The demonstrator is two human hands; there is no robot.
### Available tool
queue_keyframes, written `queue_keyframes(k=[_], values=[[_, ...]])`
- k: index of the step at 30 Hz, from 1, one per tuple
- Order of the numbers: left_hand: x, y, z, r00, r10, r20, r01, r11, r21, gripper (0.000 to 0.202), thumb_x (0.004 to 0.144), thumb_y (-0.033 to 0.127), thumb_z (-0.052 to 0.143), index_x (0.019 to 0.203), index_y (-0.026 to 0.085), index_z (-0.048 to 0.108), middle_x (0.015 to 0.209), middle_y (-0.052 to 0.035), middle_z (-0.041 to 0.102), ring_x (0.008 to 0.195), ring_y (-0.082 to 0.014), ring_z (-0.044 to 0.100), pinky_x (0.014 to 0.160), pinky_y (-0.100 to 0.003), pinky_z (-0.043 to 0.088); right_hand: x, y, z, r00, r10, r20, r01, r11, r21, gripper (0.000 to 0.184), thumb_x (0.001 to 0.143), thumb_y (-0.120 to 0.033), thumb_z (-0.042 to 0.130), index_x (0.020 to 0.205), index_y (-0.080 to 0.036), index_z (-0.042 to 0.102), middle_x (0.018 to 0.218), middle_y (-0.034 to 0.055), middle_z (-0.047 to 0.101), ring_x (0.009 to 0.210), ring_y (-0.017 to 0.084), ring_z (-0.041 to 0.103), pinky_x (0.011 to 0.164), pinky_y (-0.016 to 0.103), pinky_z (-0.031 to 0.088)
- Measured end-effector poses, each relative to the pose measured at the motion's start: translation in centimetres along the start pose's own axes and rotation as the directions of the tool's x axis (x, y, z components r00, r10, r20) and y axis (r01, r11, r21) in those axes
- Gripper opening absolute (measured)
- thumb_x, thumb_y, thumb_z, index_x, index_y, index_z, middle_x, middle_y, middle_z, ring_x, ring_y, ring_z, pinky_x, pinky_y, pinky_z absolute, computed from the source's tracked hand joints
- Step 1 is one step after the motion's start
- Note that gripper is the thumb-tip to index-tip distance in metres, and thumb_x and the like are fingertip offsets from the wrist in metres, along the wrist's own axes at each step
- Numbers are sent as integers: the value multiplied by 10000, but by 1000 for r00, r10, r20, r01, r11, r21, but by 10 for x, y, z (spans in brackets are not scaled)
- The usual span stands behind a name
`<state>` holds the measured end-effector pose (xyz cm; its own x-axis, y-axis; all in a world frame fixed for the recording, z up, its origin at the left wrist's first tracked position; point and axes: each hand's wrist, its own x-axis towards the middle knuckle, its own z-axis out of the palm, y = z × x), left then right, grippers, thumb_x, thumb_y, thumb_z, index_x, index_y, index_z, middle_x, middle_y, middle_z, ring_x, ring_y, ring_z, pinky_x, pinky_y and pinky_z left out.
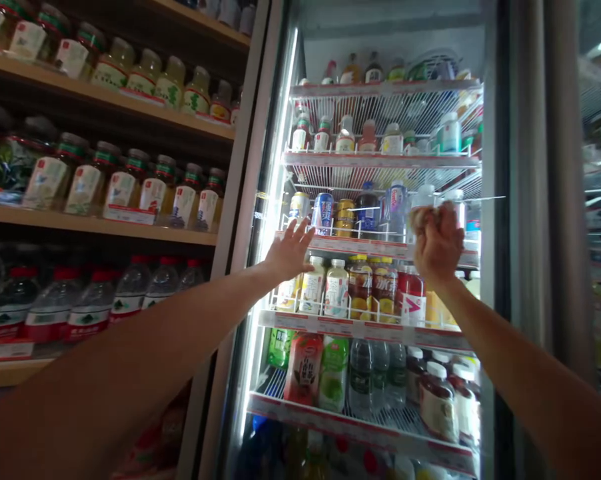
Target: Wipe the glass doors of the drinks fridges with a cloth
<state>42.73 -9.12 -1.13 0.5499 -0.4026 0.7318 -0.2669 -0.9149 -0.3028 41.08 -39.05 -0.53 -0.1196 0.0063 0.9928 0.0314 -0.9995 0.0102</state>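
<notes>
left forearm — bare skin | right forearm — bare skin

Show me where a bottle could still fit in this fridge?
Bare wire on the low shelf: left of the red bottle, and before the water bottles. The drinks between the left hand and right hand are packed.

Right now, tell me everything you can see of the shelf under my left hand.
The shelf is white wire with a red-and-white price strip along its front, third from the top. It carries upright cans and bottles behind a low rail. The left hand lies open on its left front edge; the right hand, fisted around something pale, is at its right end.
</notes>
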Motion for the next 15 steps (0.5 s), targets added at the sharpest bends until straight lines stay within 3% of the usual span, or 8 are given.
queue_keyframes(k=[2,3,7,9,12,15], values=[[0,-1,0,1000,1,-6,-1,1000,-3,879,776,479,610,1453,160,149,1535,-125,26,1403,-328,39,1067,-490,299,7,2,3,989,136,-65,-137,991,-10,520,807,-203,409,1313,-91,441,1490,166,211,1372,316,198,1058,572,275],[0,0,0,1000,4,-18,-4,1000,-3,870,777,470,612,1450,152,163,1533,-135,43,1401,-336,52,1071,-507,284,7,-3,5,990,129,-61,-130,992,-5,525,808,-196,407,1321,-89,432,1493,166,202,1376,316,189,1061,565,278],[1,11,3,975,133,-180,-134,991,4,784,805,359,591,1432,114,191,1527,-153,98,1400,-323,83,1110,-529,182,-19,-44,15,987,-136,84,125,984,128,532,823,-168,400,1354,-187,408,1488,83,263,1388,264,184,1096,514,268],[2,26,5,918,278,-283,-288,958,9,680,839,246,516,1422,101,199,1523,-142,144,1406,-271,97,1136,-476,154,-34,-64,17,971,-208,120,177,957,230,545,823,-152,402,1362,-225,398,1477,56,294,1391,249,181,1109,518,249],[5,52,9,797,483,-363,-520,854,-5,581,846,123,396,1401,79,228,1505,-135,224,1403,-201,136,1148,-384,179,-46,-75,17,973,-199,118,130,893,431,502,852,-196,392,1351,-259,409,1471,28,312,1383,226,215,1127,512,224],[12,75,14,719,532,-447,-614,788,-51,543,860,118,343,1391,75,236,1499,-136,239,1405,-173,129,1146,-354,199,-48,-70,15,993,-73,92,-19,671,741,473,897,-297,341,1370,-282,368,1458,15,338,1353,190,293,1133,475,247]])
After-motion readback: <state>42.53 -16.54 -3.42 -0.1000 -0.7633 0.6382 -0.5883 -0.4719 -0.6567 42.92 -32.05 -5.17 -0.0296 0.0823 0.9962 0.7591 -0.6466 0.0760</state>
